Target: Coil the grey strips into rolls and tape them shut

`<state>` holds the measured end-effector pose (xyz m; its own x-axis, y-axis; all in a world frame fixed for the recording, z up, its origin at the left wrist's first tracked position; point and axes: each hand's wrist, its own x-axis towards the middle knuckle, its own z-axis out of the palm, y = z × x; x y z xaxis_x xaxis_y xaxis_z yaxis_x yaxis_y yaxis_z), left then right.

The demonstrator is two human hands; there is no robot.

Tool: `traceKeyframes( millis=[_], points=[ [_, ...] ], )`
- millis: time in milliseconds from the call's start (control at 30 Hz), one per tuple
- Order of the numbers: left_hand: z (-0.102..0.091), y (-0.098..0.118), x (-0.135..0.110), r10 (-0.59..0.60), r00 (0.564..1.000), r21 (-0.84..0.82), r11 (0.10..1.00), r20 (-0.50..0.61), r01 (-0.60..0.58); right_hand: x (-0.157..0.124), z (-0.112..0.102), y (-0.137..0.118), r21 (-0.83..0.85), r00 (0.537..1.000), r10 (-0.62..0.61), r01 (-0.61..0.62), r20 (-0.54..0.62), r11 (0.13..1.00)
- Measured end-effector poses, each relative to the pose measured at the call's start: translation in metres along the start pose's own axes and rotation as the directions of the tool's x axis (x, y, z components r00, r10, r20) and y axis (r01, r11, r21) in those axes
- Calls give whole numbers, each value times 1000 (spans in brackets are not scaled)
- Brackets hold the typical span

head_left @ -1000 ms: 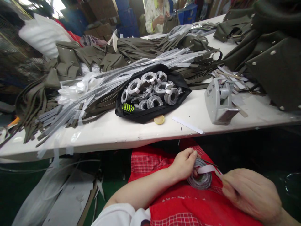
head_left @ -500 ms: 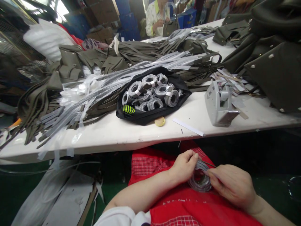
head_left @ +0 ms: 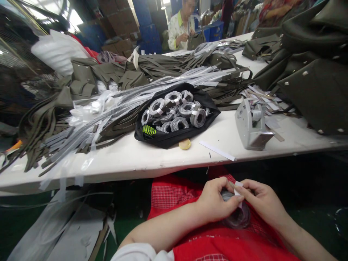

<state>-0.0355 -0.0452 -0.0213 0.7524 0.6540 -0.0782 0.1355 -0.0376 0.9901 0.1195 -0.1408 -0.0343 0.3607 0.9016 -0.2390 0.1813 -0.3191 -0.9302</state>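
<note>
Above the red apron [head_left: 187,221] my left hand [head_left: 217,197] is closed round a coil of plastic-wrapped strap [head_left: 238,218], its thumb pressing across the upper part. My right hand [head_left: 262,199] pinches a short white paper strip [head_left: 238,191] that lies over the coil's upper edge, close to my left thumb. The fingers partly hide the coil and the strip. On the table, a black cloth bag [head_left: 174,143] lies spread with several similar coils [head_left: 179,123] in it, some banded with white strips.
The white table [head_left: 114,165] bears a grey tape dispenser [head_left: 251,125], a yellow tape roll [head_left: 185,144] and a loose white strip [head_left: 216,150]. Straps in plastic [head_left: 163,81] and dark olive bags [head_left: 320,94] lie behind. Across the table sits a person [head_left: 178,30] holding a bag.
My right hand has moved from inside the coil's ring to its upper edge, where a white strip now shows. My left thumb has come down over the coil, which is tilted differently.
</note>
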Motion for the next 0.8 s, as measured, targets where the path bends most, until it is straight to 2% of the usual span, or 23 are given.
traceKeyframes(
  millis=[100,233,333,400,467,567,667,800],
  points=[
    [3,0,-4,25,999,22,999,-22,-24,5,-4,-2,54,992,82,-87,93,995],
    [3,1,-7,39,999,70,997,-35,-37,6,-4,-1,178,969,202,-226,141,958],
    [3,2,-8,98,995,91,991,-26,-95,5,2,1,381,932,284,-352,225,855],
    [3,2,-8,144,989,115,983,-26,-140,6,5,1,486,926,313,-378,213,788],
    [2,4,-7,155,987,136,980,-52,-147,7,5,-1,478,950,273,-311,148,822],
    [1,5,-5,122,991,148,983,-62,-112,8,-3,-8,245,985,103,-134,136,960],
    [0,5,-4,84,996,174,982,-19,-79,7,-15,-20,31,973,-48,42,227,999],
    [2,0,-3,63,997,189,980,-45,-54,4,-24,-28,-12,937,-137,149,321,989]
  ],
)
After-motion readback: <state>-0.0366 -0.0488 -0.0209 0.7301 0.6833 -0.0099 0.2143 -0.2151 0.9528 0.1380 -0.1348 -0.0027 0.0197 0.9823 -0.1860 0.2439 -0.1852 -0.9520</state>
